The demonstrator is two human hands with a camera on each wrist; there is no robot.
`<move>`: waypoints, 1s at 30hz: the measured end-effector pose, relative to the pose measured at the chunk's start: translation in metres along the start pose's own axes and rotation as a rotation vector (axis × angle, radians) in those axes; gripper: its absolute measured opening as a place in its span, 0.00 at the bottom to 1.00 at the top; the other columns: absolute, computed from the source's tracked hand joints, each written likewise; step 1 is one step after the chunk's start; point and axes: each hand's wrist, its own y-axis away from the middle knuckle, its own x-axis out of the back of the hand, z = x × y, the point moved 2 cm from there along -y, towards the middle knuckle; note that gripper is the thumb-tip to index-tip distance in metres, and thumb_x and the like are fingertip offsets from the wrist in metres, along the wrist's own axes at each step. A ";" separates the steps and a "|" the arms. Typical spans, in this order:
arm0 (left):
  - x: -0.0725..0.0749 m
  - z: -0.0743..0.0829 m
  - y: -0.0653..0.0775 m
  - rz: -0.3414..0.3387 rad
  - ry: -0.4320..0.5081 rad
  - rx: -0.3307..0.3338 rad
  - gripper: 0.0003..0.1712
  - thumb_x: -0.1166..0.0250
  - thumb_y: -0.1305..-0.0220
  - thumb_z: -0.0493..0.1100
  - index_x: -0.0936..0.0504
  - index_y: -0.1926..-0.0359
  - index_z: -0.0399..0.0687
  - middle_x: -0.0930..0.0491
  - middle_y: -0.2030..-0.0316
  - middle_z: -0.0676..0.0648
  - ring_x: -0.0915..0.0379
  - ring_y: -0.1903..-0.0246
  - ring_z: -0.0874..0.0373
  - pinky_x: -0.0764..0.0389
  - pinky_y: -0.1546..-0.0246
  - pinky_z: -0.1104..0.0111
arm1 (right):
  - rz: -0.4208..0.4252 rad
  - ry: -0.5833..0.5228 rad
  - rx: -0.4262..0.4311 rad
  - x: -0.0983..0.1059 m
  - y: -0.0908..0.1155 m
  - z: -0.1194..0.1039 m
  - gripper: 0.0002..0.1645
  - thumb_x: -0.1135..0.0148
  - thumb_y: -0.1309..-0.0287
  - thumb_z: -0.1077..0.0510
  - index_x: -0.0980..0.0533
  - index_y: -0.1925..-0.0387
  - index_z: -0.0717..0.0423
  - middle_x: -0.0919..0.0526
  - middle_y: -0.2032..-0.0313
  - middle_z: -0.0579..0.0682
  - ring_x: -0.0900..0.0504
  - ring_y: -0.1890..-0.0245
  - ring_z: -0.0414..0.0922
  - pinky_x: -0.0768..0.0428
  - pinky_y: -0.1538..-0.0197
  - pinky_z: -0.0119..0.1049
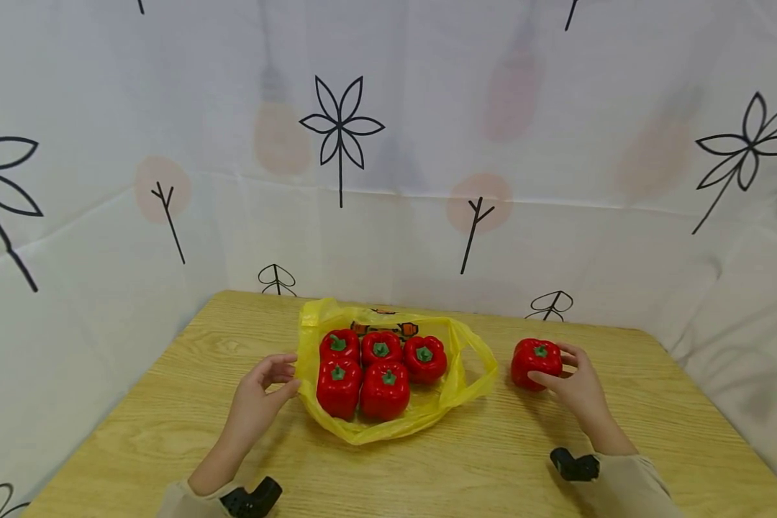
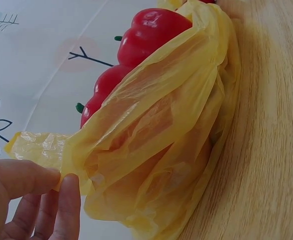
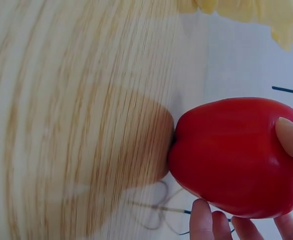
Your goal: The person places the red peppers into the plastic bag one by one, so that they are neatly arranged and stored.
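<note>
A yellow plastic bag (image 1: 456,392) lies spread on the table with its mouth facing up. Several red bell peppers (image 1: 385,391) with green stems sit together inside it. At the bag's left rim, my left hand (image 1: 262,388) pinches the plastic between thumb and fingers, as the left wrist view shows close up. To the right of the bag, my right hand (image 1: 576,381) grips a single red bell pepper (image 3: 231,155), thumb on one side and fingers on the other. The underside of this pepper is right at the tabletop.
The wooden table (image 1: 492,467) has its far edge close to a white curtain (image 1: 401,237) printed with flowers and twigs. A loop handle (image 1: 485,360) of the bag sticks out toward the right-hand pepper. Black wrist cameras (image 1: 575,465) sit at both sleeves.
</note>
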 end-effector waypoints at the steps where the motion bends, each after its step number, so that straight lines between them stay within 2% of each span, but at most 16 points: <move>1: 0.000 0.000 0.000 0.000 0.000 0.000 0.19 0.35 0.44 0.30 0.23 0.50 0.41 0.24 0.61 0.43 0.27 0.60 0.53 0.19 0.66 0.72 | 0.003 0.001 -0.001 0.000 0.001 0.000 0.56 0.33 0.46 0.49 0.58 0.31 0.64 0.51 0.36 0.72 0.43 0.42 0.68 0.31 0.45 0.58; 8: 0.000 0.000 0.000 0.000 -0.006 0.000 0.19 0.35 0.44 0.30 0.23 0.50 0.41 0.24 0.61 0.43 0.26 0.61 0.53 0.19 0.66 0.72 | 0.013 -0.013 -0.007 0.002 0.004 0.001 0.57 0.33 0.47 0.47 0.58 0.31 0.65 0.51 0.36 0.72 0.43 0.42 0.68 0.33 0.44 0.59; 19: 0.001 0.001 0.001 -0.002 -0.008 0.000 0.19 0.35 0.44 0.30 0.23 0.50 0.41 0.24 0.61 0.43 0.27 0.60 0.53 0.19 0.66 0.72 | 0.060 -0.040 -0.003 0.004 0.012 -0.008 0.55 0.34 0.46 0.47 0.56 0.30 0.63 0.48 0.37 0.70 0.41 0.43 0.66 0.26 0.47 0.53; 26: 0.000 0.000 0.001 -0.004 -0.004 -0.006 0.19 0.35 0.44 0.30 0.23 0.50 0.41 0.24 0.60 0.43 0.27 0.60 0.53 0.19 0.66 0.72 | 0.078 -0.074 0.032 0.004 0.018 -0.017 0.54 0.34 0.46 0.46 0.55 0.30 0.61 0.48 0.37 0.69 0.39 0.44 0.64 0.24 0.50 0.51; 30: 0.000 0.001 0.000 -0.004 -0.002 -0.011 0.19 0.35 0.44 0.29 0.23 0.50 0.41 0.24 0.61 0.43 0.26 0.60 0.53 0.19 0.66 0.72 | 0.096 -0.069 0.042 0.005 0.019 -0.022 0.53 0.34 0.46 0.46 0.54 0.31 0.61 0.47 0.37 0.68 0.38 0.45 0.62 0.21 0.53 0.42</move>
